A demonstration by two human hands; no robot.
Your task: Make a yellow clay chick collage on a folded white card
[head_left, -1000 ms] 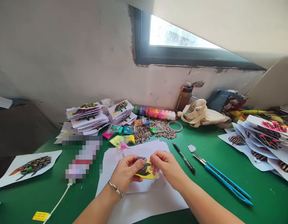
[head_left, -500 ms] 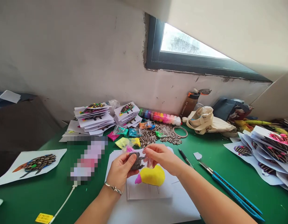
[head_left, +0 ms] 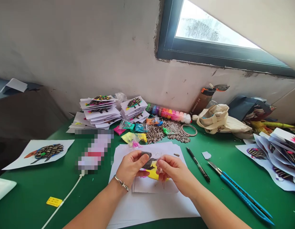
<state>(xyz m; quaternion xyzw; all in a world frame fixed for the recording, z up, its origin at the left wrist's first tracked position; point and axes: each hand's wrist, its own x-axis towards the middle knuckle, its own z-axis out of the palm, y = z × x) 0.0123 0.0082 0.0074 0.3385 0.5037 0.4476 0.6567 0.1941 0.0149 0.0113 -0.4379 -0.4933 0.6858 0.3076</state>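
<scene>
My left hand (head_left: 131, 167) is closed around a lump of black modelling clay (head_left: 146, 161), gripped between thumb and fingers. Close on its right, my right hand (head_left: 173, 172) is closed in a pinch at the clay's ragged edge; what its fingertips hold is too small to make out. Both hands hover over a white card (head_left: 155, 188) bearing a yellow clay body (head_left: 153, 174) with drawn legs, partly hidden by my fingers. Under the card lies a stack of white paper (head_left: 147, 206). A single sunflower seed (head_left: 176, 155) rests on the paper beyond my right hand.
Bagged clay (head_left: 134, 138) and a heap of sunflower seeds (head_left: 154, 132) lie behind the paper. To the right are a pen (head_left: 198, 164) and blue tweezers (head_left: 245, 194). Stacks of finished cards (head_left: 99, 116) stand at the back left; a seed-covered picture (head_left: 66, 152) lies left.
The view has shifted, so the scene sits further right and higher. My hands have come closer together over the yellow shape, and the right fingers have drawn down beside the black clay.
</scene>
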